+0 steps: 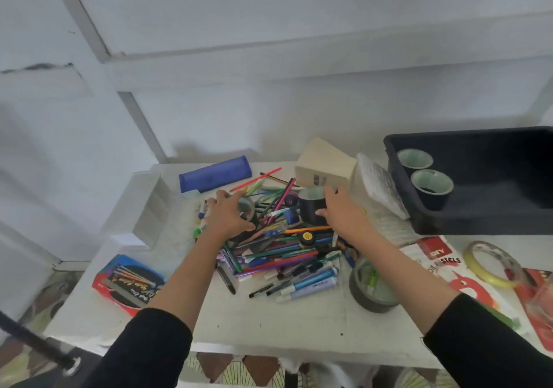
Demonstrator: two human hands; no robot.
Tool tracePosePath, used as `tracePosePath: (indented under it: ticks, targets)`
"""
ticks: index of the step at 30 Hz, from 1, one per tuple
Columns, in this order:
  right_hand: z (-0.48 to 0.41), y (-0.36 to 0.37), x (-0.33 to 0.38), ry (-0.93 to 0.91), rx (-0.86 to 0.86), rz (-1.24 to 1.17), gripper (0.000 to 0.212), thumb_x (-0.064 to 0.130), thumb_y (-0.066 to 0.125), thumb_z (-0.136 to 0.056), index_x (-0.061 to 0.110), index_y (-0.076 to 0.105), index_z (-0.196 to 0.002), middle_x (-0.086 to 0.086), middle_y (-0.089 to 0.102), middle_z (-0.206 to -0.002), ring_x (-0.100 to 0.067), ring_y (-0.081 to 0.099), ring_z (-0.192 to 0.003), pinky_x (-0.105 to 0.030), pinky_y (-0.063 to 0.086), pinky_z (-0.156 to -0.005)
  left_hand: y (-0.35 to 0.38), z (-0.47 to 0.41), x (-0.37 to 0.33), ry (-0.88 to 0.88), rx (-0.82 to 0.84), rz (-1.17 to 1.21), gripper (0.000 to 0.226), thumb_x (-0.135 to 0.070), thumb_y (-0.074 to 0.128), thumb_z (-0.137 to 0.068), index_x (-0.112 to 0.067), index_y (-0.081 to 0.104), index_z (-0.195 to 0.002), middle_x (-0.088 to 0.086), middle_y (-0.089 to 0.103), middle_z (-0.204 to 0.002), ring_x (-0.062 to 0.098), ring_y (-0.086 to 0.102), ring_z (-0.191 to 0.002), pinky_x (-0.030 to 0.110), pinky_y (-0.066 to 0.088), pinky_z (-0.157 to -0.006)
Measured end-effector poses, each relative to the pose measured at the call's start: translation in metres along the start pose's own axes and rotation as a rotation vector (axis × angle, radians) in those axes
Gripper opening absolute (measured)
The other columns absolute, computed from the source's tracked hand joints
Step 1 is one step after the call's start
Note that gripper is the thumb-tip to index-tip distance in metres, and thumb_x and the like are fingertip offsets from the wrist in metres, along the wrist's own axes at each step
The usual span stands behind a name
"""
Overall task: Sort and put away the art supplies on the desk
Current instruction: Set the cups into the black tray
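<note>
Grabbing tape rolls out of the pen pile [284, 256] in the middle of the desk [269, 321] – this looks like the tape-sorting step. Left hand [229, 215] has its fingers curled round a grey tape roll [247, 206] at the far left of the pile. Right hand [339, 211] wraps thumb and fingers round a dark tape roll [311, 208] at the far edge, just in front of the wooden block [324, 166]. Both rolls sit low on the pile; I cannot tell whether either is lifted clear. Black bin [502, 178] at the right rear already holds two matching dark rolls [431, 184], so that is probably where these go. The next move likely calls for lifting both rolls straight up without dragging pens along, then carrying them right, over the bin wall – the left hand has the longer reach. One more dark roll [372, 287] and a yellow tape ring [493, 263] lie on the near right, not yet sorted.
</note>
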State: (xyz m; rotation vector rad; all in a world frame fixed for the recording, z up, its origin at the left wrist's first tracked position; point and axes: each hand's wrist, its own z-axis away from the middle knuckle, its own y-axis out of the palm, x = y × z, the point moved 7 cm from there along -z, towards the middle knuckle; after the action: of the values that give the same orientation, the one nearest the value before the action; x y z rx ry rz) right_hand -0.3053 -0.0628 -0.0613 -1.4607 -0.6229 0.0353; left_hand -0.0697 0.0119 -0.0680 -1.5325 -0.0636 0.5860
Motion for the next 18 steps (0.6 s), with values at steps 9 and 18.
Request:
tracePosePath:
  ticks: [9,18]
  targets:
    - [0.005,-0.051,-0.002,-0.008,-0.198,-0.330,0.038,0.027,0.059,-0.091,0.005,0.043,-0.118,-0.014,0.043,-0.119,-0.026,0.049,-0.101,-0.025,0.036,-0.079,-0.036,-0.005,-0.041,0.062,-0.124,0.134,0.078,-0.048,0.074,-0.073,-0.033,0.038,-0.141,0.011,0.035,-0.125,0.034,0.031,-0.118,0.041,0.032,-0.101]
    - [-0.006,-0.143,-0.100,0.008,-0.320,-0.337,0.035,0.031,0.071,-0.080,0.014,0.053,-0.104,0.002,0.042,-0.106,-0.013,0.044,-0.091,-0.026,0.032,-0.077,-0.026,-0.029,-0.183,0.297,-0.159,0.439,0.077,-0.037,0.080,-0.071,-0.038,0.041,-0.137,0.005,0.034,-0.129,0.026,0.030,-0.124,0.036,0.031,-0.102]
